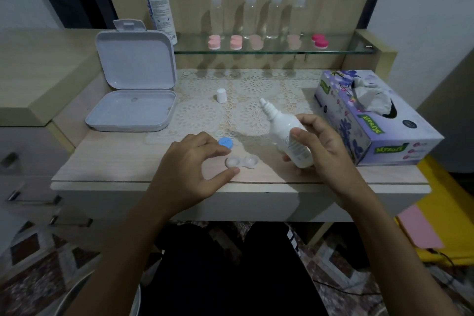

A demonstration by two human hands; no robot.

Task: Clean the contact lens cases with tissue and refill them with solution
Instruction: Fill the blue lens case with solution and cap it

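Note:
A white contact lens case (242,161) with both wells uncapped lies near the table's front edge. My left hand (191,167) holds its left well between thumb and forefinger. A blue cap (225,142) lies just behind that hand. My right hand (320,146) grips a small white solution bottle (287,131), uncapped, with its nozzle tilted up and to the left, to the right of the case. The bottle's white cap (221,95) stands on the lace mat further back. A purple tissue box (372,120) sits at the right with a tissue sticking out.
An open grey plastic box (133,95) stands at the left. A large solution bottle (159,5) stands behind it. A glass shelf (272,50) holds several pink lens cases and clear bottles. The table's front edge (230,185) is close to my hands.

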